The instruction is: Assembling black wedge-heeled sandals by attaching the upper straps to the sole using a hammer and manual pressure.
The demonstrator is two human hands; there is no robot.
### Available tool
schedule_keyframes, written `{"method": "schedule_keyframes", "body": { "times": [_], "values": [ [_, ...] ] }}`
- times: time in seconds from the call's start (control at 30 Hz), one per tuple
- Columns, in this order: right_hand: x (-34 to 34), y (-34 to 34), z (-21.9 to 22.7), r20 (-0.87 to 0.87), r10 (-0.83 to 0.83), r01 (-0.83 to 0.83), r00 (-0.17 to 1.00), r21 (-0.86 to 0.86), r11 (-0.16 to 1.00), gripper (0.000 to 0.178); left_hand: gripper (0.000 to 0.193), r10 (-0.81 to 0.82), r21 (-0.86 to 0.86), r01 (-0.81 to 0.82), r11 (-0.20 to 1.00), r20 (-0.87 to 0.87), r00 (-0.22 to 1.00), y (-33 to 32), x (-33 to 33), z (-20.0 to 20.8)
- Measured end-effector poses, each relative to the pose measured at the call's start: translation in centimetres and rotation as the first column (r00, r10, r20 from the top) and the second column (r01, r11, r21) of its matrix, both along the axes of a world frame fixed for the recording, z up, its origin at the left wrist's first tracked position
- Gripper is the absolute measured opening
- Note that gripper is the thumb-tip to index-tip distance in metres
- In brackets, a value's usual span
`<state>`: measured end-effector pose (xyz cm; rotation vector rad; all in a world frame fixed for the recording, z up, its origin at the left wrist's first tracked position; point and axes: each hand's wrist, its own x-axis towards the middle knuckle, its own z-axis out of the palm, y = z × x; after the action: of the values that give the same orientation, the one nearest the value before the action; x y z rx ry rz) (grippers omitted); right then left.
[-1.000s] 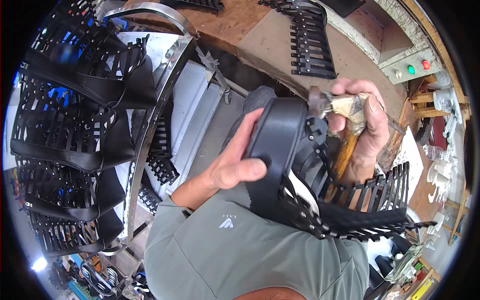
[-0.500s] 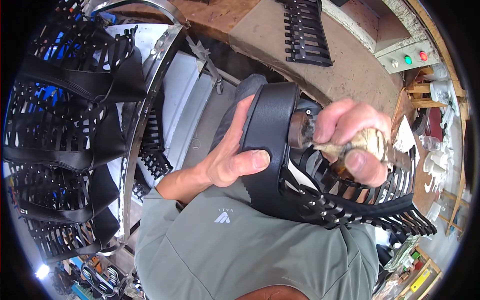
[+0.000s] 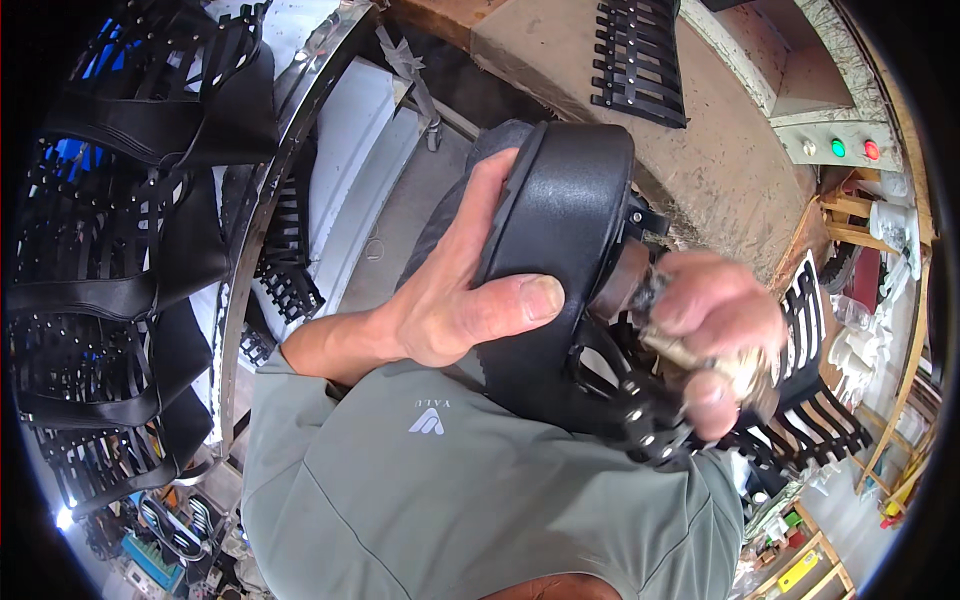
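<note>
A: What is changing here?

B: The hammer [image 3: 622, 280] is sitting farther down the rim of the black shoe [image 3: 560, 215] than a second ago, when it was hovering by the upper end. The work seems to be reaching another stretch of that edge.

A: And the hands?

B: The left hand [image 3: 450, 305] is gripping the shoe in front of the grey shirt [image 3: 470, 480], its thumb pressing on the side and its fingers wrapping behind. The right hand [image 3: 722, 310] is clenching the hammer around its pale wrapping; it is blurring, so whether the head is touching the rim, nobody can tell.

A: How are the materials looking?

B: The shoe's side is curving in a broad, glossy, grained band, while narrow studded straps [image 3: 636, 412] are fanning out beneath the right hand. The hammer's head is showing dull brown metal. A ladder-like strap piece [image 3: 630, 60] is lying on the scuffed brown bench [image 3: 545, 50].
</note>
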<state>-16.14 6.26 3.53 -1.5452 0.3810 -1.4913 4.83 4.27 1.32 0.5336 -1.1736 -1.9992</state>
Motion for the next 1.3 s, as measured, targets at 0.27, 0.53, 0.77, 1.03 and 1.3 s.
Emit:
{"method": "schedule_keyframes", "body": {
  "times": [0.27,0.53,0.77,1.03,1.3],
  "values": [
    [-2.8,-1.4,0.2,-0.080,0.301,-0.277,0.950,0.227,0.934,0.020,0.078,0.017,0.020,-0.017,1.000,0.004,1.000,-0.6,-0.9,-0.9],
    [-2.3,-0.8,0.0,-0.260,0.154,-0.118,0.953,0.148,0.982,0.022,0.058,-0.025,0.264,0.037,0.964,-0.050,0.998,-3.4,-1.7,-0.2],
    [-3.0,0.2,1.6,-0.308,0.092,-0.064,0.947,0.098,0.993,0.026,0.038,-0.103,0.201,0.109,0.973,-0.042,0.994,-4.2,-2.9,1.6],
    [-3.7,2.5,-0.4,-0.294,-0.153,0.124,0.944,-0.114,0.986,0.026,0.043,-0.020,0.071,0.019,0.997,0.011,1.000,-2.9,-3.7,2.3],
    [-1.0,2.0,-2.3,-0.009,-0.475,0.475,0.880,0.021,0.880,0.031,0.075,0.079,0.254,-0.064,0.965,-0.049,0.996,1.6,-3.3,-1.6]
  ]
}}
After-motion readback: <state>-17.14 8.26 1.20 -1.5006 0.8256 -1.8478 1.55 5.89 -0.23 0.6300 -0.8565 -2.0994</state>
